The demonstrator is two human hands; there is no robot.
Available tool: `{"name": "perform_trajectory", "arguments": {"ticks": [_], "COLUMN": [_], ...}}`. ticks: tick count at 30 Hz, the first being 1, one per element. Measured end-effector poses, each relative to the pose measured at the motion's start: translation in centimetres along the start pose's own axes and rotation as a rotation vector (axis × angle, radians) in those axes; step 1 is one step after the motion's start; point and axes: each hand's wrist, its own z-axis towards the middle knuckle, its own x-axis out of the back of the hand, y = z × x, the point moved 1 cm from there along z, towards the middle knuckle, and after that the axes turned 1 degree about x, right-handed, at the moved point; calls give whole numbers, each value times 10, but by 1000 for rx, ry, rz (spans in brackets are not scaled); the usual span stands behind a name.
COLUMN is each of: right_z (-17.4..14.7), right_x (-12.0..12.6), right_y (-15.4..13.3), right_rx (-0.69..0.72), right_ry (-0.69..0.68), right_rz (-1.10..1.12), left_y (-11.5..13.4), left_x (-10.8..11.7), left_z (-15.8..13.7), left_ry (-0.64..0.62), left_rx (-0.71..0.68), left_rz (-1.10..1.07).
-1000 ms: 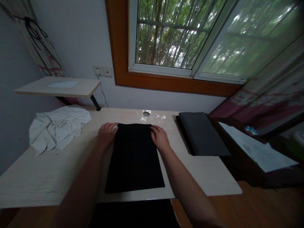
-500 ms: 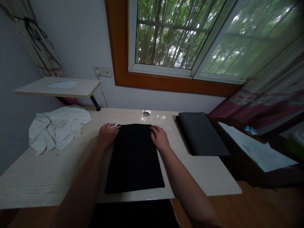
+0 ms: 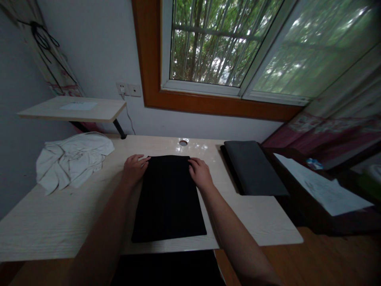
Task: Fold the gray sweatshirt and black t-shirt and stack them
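A piece of folded black cloth (image 3: 169, 198) lies flat on the pale wooden table (image 3: 59, 222), right in front of me. Its sides widen toward the table's front edge. At its far left corner my left hand (image 3: 135, 169) has its fingers bent and closed on the edge. My right hand (image 3: 201, 172) grips the far right corner the same way, the thumb against the side edge. Both forearms reach along the cloth's two sides. The undersides of the corners are hidden.
A crumpled white cloth (image 3: 73, 161) lies at the left, below a small raised shelf (image 3: 104, 109). To the right, a dark grey flat folded item (image 3: 256, 169) overhangs the table edge. Behind the table are a round cable hole (image 3: 183, 143) and a window (image 3: 208, 51).
Almost nothing differs. The left fingers have shifted very slightly at the corner; the black cloth and my right hand stay in place.
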Motion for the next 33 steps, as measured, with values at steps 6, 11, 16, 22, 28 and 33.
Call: {"name": "perform_trajectory", "arguments": {"ticks": [6, 11, 16, 22, 28, 33], "right_z": [0, 1, 0, 1, 1, 1], "right_x": [3, 3, 2, 1, 1, 0], "right_y": [-2, -2, -1, 0, 1, 2], "right_rx": [-5, -3, -7, -5, -7, -13], "right_ry": [-2, -12, -1, 0, -3, 0], "right_rz": [7, 6, 9, 22, 18, 20], "left_y": [1, 0, 0, -1, -1, 1], "left_x": [3, 1, 1, 1, 2, 4], "left_z": [1, 0, 0, 0, 0, 0], "left_ry": [-2, -12, -7, 7, 7, 7], "left_rx": [-15, 0, -11, -32, -20, -32], "left_rz": [0, -7, -6, 14, 2, -6]}}
